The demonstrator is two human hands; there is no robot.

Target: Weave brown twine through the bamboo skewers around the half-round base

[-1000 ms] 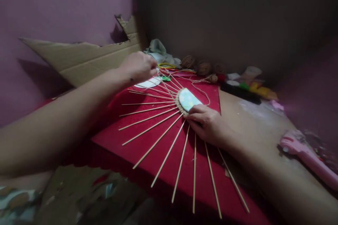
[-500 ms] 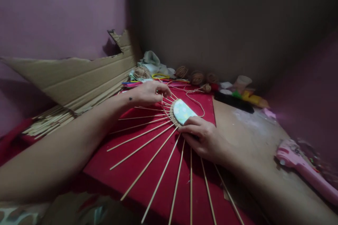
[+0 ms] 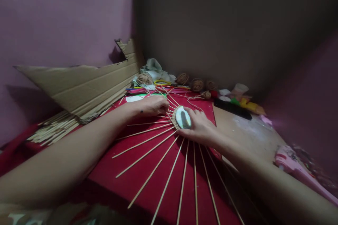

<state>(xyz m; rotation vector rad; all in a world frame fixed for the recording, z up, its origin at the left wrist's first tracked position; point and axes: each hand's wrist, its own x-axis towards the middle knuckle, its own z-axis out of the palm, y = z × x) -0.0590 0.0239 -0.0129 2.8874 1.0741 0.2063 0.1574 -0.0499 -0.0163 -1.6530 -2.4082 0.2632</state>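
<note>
A small round disc with a pale patterned face and a woven twine rim lies on a red felt sheet. Thin wooden skewers fan out from it like rays. My right hand lies over the disc's right half, fingers pressing on it. My left hand sits at the disc's left edge among the upper skewers, fingertips pinched on the brown twine that trails off toward the back. The pinch itself is small and dim.
A torn cardboard sheet leans on the left wall, with a bundle of spare skewers below it. Twine balls, cloth, coloured strips and a cup line the back. A pink glue gun lies at right on the bare tabletop.
My left hand came down from the raised pull to the disc's left edge. My right hand slid from the disc's lower rim up onto its face. The view shifted.
</note>
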